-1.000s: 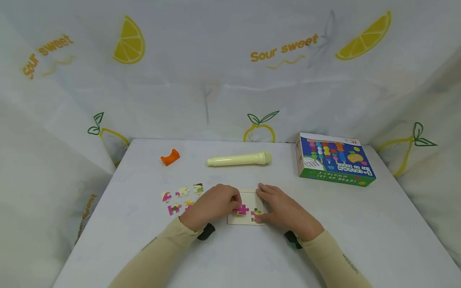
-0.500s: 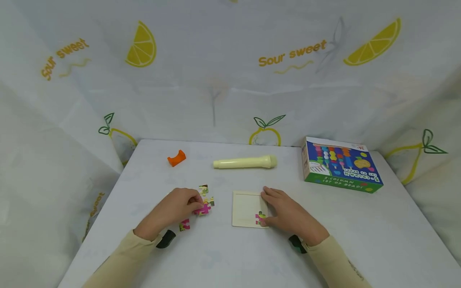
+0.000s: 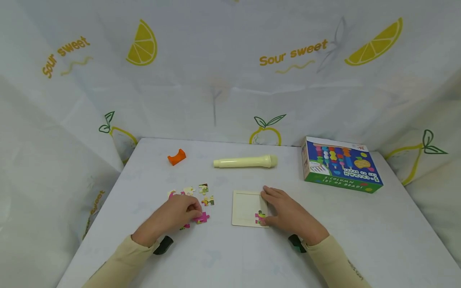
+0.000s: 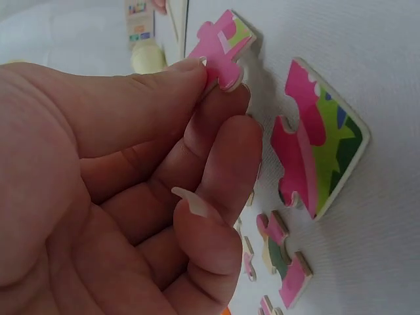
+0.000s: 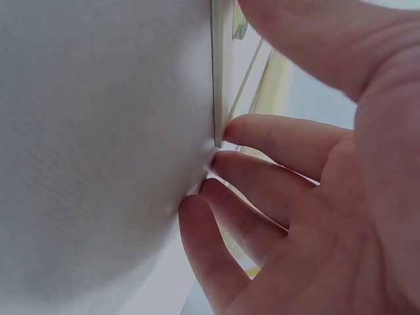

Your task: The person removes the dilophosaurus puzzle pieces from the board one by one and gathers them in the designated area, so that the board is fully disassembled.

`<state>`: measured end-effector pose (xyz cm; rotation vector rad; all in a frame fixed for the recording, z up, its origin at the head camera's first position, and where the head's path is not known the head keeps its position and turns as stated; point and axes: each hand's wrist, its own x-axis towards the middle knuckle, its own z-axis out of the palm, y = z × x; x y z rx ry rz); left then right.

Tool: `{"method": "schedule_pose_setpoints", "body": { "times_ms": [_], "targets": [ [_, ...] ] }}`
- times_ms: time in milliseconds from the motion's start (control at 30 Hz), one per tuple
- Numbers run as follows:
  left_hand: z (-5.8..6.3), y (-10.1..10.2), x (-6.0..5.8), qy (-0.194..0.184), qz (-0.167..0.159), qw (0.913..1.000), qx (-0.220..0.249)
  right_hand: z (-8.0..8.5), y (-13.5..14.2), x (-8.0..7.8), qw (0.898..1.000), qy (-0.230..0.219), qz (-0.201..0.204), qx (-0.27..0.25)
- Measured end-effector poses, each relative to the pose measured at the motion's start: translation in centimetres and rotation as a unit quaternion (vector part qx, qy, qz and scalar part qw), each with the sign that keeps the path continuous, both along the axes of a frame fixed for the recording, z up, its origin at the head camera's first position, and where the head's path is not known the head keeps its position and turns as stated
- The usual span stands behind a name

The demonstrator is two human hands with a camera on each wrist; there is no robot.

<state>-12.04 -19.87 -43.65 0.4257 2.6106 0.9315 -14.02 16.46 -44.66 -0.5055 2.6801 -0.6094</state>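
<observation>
My left hand (image 3: 176, 212) pinches a pink jigsaw puzzle piece (image 4: 220, 56) between thumb and fingers, tilted just over the table. Below it in the left wrist view lies a pink and green corner piece (image 4: 328, 144). Several more loose pieces (image 3: 207, 201) lie around that hand, some partly hidden by it. At the right side of a cream puzzle tray (image 3: 245, 202) rests my right hand (image 3: 288, 212). Its extended fingers touch the tray's edge and the table, and the thumb lies over the front right corner, next to a fitted piece (image 3: 257, 217).
A pale yellow toy microphone (image 3: 245, 161) lies behind the tray. To its left is an orange curved block (image 3: 177, 157). A boxed bead set (image 3: 342, 164) stands at the back right. A printed white curtain (image 3: 180, 100) hangs beyond the table.
My left hand went left from the tray, taking the pink piece out to the loose pieces, then shifted slightly nearer me. My right hand stays at the tray's edge. The head view shifted slightly.
</observation>
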Motion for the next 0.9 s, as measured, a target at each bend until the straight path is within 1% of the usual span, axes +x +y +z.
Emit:
{"method": "schedule_pose_setpoints", "body": {
  "times_ms": [133,333,467,567,633,733,833,900],
  "targets": [
    [0.0,0.0,0.1,0.004,-0.001,1.0,0.001,0.0,0.2,-0.1,1.0,0.0,0.001,0.003],
    [-0.1,0.2,0.0,0.009,0.01,0.9999,-0.002,0.0,0.5,-0.2,1.0,0.005,0.008,0.003],
    [0.1,0.3,0.0,0.02,0.026,0.9994,-0.003,0.0,0.6,-0.2,1.0,0.002,0.014,0.001],
    [0.4,1.1,-0.2,0.036,0.037,0.9987,-0.004,-0.2,0.7,-0.2,1.0,-0.004,0.018,-0.001],
    [0.7,2.1,-0.5,0.048,0.033,0.9983,-0.008,-0.3,0.7,-0.2,1.0,-0.006,0.021,0.001],
    [1.3,4.6,-1.2,0.057,0.01,0.9983,-0.012,-0.4,0.8,-0.1,1.0,-0.009,0.018,0.006],
    [1.8,7.7,-1.8,0.05,-0.016,0.9984,-0.023,-0.4,0.8,-0.2,1.0,-0.008,0.016,0.009],
    [1.8,9.8,-2.2,0.04,-0.033,0.998,-0.037,-0.3,0.7,-0.2,1.0,-0.01,0.015,0.0]
  ]
}}
